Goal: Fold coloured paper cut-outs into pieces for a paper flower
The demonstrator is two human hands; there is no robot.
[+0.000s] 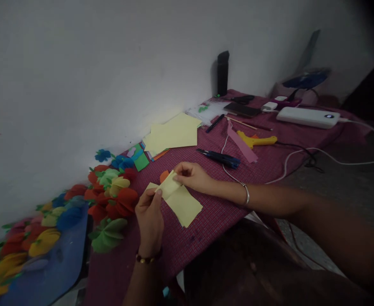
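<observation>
Between my two hands is a small folded piece of pale yellow paper (pixel 168 185). My left hand (pixel 150 219) pinches its lower left corner between thumb and fingers. At the upper right end, my right hand (pixel 195 177) grips it with bent fingers. Just below lies a stack of yellow paper pieces (pixel 186 206) on the cloth, with other colours peeking out at its edge. An orange paper piece (pixel 164 176) shows partly behind the held paper. To the right of my hands rests a dark blue utility knife (pixel 220 158).
Many coloured paper flowers (pixel 113 195) crowd the left side, some on a blue board (pixel 67 259). Larger yellow sheets (pixel 175 134) lie by the wall. A yellow glue gun (pixel 258 140), pink paper strip (pixel 242 142), white power bank (pixel 308 117) and cables occupy the right.
</observation>
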